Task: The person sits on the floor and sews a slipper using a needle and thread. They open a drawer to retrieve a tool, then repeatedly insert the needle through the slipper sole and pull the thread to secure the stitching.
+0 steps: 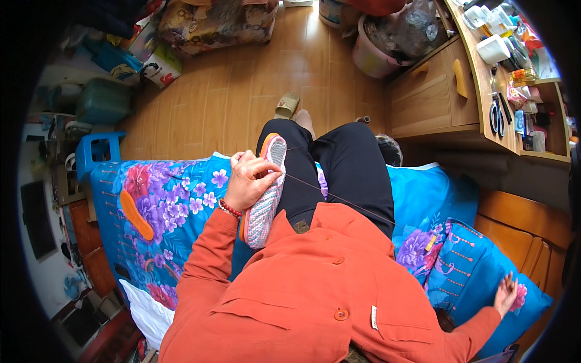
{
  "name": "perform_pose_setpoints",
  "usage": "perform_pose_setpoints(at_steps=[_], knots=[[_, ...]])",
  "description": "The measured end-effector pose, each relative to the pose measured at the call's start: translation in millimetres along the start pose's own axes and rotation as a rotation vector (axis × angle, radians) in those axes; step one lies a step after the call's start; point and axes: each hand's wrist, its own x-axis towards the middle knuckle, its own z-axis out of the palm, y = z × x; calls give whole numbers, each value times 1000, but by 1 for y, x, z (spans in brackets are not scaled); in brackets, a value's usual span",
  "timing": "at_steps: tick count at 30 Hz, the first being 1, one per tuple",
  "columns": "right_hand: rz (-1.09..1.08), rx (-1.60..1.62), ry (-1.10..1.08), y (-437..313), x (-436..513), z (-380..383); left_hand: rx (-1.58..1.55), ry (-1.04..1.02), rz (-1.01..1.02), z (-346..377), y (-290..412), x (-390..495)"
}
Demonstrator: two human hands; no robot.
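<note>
My left hand (254,174), with a red bead bracelet at its wrist, grips a knitted slipper (265,213) in pink, white and teal with an orange sole. The slipper stands tilted on its side over my thigh, its grey-lined opening pointing away from me. From near my left fingertips a thin dark thread (340,198) stretches right across my lap and fades from sight over the bedspread. My right hand (506,292) is held far out to the right, above a blue cushion (476,267). Its fingers look bent; whether they hold the thread or a needle cannot be made out.
A loose orange shoe sole (136,215) lies on the flowered blue bedspread (195,177) at left. A small yellow spool (430,242) is at right. Black-handled scissors (497,118) rest on the wooden desk (508,136). A blue plastic stool (97,152) stands by the bed.
</note>
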Motion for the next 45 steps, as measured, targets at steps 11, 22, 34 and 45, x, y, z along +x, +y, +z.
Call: perform_pose_setpoints(at_steps=[11,22,34,45], knots=[[-1138,-1789,36,10,-86,318,21,-15,84,4,4,-6],[488,-818,-1627,260,-251,695,-213,12,-41,7,16,-12],[335,-838,-1645,263,-238,695,-320,-4,-198,-3,3,-14],[41,-934,-1622,241,-231,690,-385,-1,-485,-2,14,-25]])
